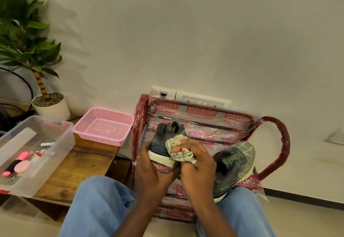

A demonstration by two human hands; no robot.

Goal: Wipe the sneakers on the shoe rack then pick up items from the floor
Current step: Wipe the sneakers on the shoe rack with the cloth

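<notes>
My left hand (149, 167) grips a grey sneaker (163, 138) by its heel and pale sole, holding it above the shoe rack (275, 143), which is wrapped in red printed plastic. My right hand (197, 164) holds a crumpled cream and grey cloth (178, 149) and presses it against the sneaker's heel and side. A second grey-green sneaker (236, 167) lies on the rack's top shelf to the right, beside my right wrist.
A wooden bench (80, 164) on the left carries a pink mesh basket (104, 126), a clear plastic bin (37, 154) with markers and small items, and a potted plant (50, 106). Wall sockets (201, 102) sit behind the rack. My knees in blue jeans fill the foreground.
</notes>
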